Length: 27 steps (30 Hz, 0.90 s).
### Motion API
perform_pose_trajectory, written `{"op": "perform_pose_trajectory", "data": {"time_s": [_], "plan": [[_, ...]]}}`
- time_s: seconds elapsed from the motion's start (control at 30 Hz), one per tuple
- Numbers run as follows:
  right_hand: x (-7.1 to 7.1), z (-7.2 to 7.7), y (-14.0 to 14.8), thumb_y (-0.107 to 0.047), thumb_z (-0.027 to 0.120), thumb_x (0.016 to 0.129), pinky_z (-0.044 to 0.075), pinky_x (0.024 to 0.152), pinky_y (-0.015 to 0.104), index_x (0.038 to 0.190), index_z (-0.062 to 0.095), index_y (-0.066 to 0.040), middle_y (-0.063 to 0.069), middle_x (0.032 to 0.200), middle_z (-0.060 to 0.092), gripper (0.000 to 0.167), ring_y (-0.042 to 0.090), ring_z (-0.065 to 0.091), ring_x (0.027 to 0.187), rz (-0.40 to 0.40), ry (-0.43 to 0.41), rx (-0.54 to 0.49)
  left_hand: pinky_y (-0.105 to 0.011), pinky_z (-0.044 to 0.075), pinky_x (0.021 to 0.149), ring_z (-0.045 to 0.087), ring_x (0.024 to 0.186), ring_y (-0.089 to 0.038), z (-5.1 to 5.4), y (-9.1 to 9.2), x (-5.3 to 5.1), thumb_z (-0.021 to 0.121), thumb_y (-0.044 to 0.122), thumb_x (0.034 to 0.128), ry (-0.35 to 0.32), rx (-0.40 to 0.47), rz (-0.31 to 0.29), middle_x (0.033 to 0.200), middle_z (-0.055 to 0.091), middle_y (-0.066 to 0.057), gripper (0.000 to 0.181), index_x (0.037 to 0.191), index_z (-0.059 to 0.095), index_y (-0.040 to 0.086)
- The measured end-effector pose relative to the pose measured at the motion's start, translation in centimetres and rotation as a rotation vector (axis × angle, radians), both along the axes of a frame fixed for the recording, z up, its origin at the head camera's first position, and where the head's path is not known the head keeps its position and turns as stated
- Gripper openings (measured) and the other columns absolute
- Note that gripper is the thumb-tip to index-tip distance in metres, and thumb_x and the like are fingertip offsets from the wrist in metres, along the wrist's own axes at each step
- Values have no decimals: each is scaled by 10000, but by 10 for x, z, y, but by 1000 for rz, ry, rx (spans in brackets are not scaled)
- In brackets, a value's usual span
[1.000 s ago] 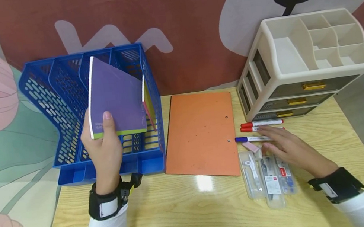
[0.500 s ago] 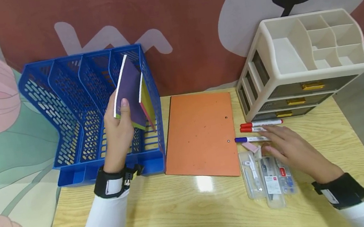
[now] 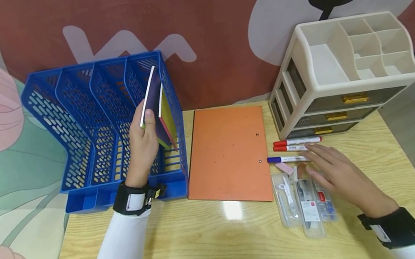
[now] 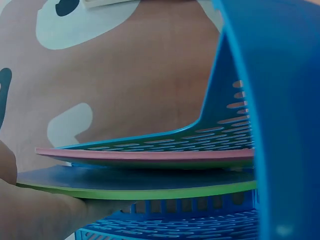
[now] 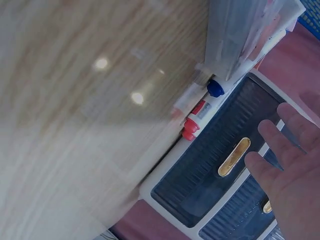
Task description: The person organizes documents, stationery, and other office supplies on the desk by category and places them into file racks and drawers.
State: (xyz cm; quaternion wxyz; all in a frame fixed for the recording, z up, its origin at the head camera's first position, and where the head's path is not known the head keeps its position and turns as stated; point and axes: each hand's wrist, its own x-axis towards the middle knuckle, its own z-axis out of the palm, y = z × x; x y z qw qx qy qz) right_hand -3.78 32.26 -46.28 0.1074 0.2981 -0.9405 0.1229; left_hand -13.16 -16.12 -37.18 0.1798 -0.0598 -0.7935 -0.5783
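My left hand (image 3: 143, 147) pinches a purple notebook (image 3: 154, 97) with a green lower edge, thumb on its near face. It stands nearly upright inside the rightmost compartment of the blue file rack (image 3: 174, 189). Right beside it is a yellow notebook (image 3: 167, 112) with a pink edge, shown in the left wrist view as a pink-edged notebook (image 4: 150, 156) next to the rack's side wall. Above the red markers (image 3: 296, 141) and the blue-capped marker (image 3: 285, 159) my right hand (image 3: 341, 176) is spread, holding nothing; whether it touches them I cannot tell.
An orange board (image 3: 230, 157) lies between the rack and the markers. Behind the markers stands a cream drawer unit (image 3: 312, 88) with gold handles. A pink eraser (image 3: 284, 168) and clear plastic cases (image 3: 311, 211) lie near the right hand.
My left hand has moved right with the purple notebook and turned it edge-on, beside the yellow notebook. My right hand has drawn back slightly to the right.
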Motion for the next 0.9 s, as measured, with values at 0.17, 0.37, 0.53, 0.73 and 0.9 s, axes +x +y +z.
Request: {"op": "perform_pose_trajectory", "data": {"time_s": [0.17, 0.37, 0.53, 0.73, 0.9], "plan": [[5, 0, -1, -183, 789, 853, 305, 1256, 479, 1458, 573, -69, 202, 1514, 536, 652, 457, 521, 1343, -59, -33, -34, -463, 432, 1046, 549, 1158, -299, -5, 1, -4, 376, 294, 1113, -20, -25, -22, 1312, 579, -280, 517, 1538, 444, 8], [9, 0, -1, -168, 797, 853, 401, 1155, 599, 1440, 592, -78, 191, 1527, 527, 628, 476, 516, 1342, -97, -63, -74, -525, 390, 1092, 511, 1211, -354, -10, 1, -12, 352, 425, 1086, -61, -74, -39, 1266, 557, -285, 636, 1563, 397, 7], [14, 0, -2, -167, 784, 873, 413, 1128, 622, 1444, 584, -77, 195, 1532, 518, 611, 476, 510, 1344, -115, -86, -81, -557, 362, 1145, 491, 1297, -375, -15, 3, -17, 310, 644, 985, -67, -84, -77, 1367, 534, -291, 883, 1574, 359, -12], [17, 1, -2, -177, 777, 894, 409, 1130, 623, 1454, 576, -87, 195, 1538, 510, 602, 477, 503, 1351, -133, -110, -82, -508, 421, 880, 491, 906, -375, -19, 6, -21, 288, 650, 992, -132, -97, -101, 975, 494, -215, 888, 1600, 298, 3], [17, 2, -3, -195, 782, 898, 431, 1099, 638, 1451, 577, -89, 182, 1542, 509, 599, 461, 493, 1368, -159, -138, -67, -540, 418, 994, 507, 1101, -396, -19, 6, -26, 341, 662, 974, -169, -60, -154, 1274, 505, -290, 913, 1618, 249, 22]]}}
